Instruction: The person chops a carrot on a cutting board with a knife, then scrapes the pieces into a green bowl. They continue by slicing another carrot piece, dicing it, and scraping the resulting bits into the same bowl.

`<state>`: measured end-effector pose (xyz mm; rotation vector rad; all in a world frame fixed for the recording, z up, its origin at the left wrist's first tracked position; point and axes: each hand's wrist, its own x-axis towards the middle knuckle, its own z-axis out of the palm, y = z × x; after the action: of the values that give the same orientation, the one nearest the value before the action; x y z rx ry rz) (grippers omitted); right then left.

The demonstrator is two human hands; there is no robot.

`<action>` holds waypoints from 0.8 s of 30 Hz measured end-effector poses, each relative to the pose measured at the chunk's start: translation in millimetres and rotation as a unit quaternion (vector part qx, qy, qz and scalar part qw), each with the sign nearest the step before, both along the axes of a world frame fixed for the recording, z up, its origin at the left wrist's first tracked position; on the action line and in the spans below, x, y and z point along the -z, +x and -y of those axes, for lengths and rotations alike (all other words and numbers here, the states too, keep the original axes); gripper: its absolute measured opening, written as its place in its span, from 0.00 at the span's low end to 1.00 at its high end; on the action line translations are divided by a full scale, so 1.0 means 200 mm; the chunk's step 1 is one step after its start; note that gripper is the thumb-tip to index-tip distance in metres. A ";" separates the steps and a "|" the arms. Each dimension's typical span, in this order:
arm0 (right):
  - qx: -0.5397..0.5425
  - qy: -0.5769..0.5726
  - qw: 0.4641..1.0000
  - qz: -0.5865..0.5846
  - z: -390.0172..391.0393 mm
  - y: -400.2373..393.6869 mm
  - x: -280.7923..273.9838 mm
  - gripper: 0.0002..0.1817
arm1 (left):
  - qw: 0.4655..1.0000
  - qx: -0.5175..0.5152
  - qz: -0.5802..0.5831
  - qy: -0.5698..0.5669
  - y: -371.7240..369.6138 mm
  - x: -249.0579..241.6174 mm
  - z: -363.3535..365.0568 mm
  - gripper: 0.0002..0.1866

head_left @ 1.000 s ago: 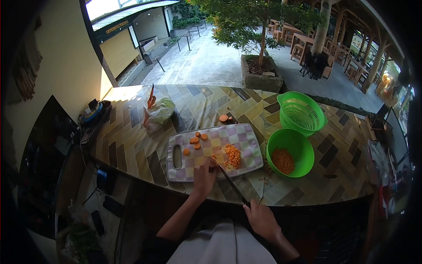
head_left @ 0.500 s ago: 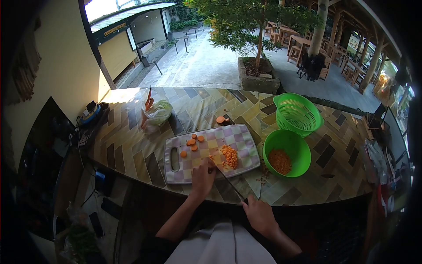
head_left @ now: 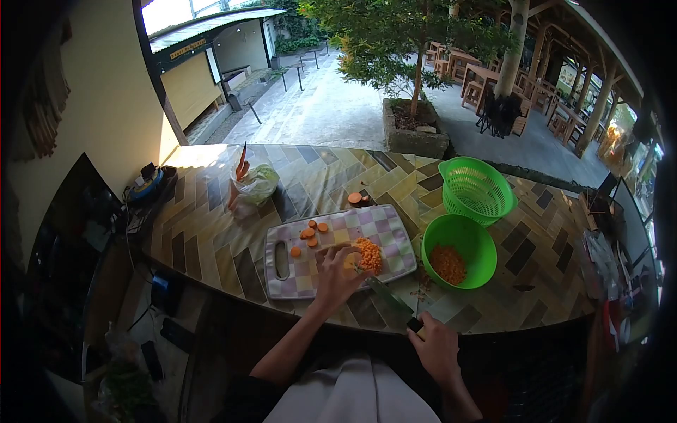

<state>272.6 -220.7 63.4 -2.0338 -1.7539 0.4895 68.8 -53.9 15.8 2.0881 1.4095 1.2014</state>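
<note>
My right hand (head_left: 435, 347) grips the dark handle of a knife (head_left: 392, 297), whose blade slants up and left across the near edge of the checkered cutting board (head_left: 321, 277). Over the board, my left hand (head_left: 336, 273) has its fingers spread and curved, with the thumb side close to the blade's tip. Right beside its fingertips lies a heap of diced carrot (head_left: 369, 255). Several round carrot slices (head_left: 311, 233) sit on the board's left half, beyond the hand. A thick carrot piece (head_left: 355, 198) rests on the table just past the board's far edge.
A green bowl (head_left: 479, 247) holding chopped carrot stands right of the board, with a green strainer basket (head_left: 476, 189) behind it. A plastic bag (head_left: 255, 185) with carrots is at the back left of the patterned table (head_left: 211, 261).
My left hand has opened and shifted right toward the diced carrot. My right hand has moved right and slightly down, drawing the knife off the board's middle, its blade turned flatter.
</note>
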 end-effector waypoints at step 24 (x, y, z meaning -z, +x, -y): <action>0.006 -0.037 0.984 -0.172 0.02 0.01 0.04 0.14 | 0.976 -0.142 0.118 0.112 -0.18 -0.05 -0.10 0.12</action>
<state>274.7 -225.4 54.7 -1.8709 -1.5334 0.8568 33.1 -33.7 25.9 1.8420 1.5557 1.7329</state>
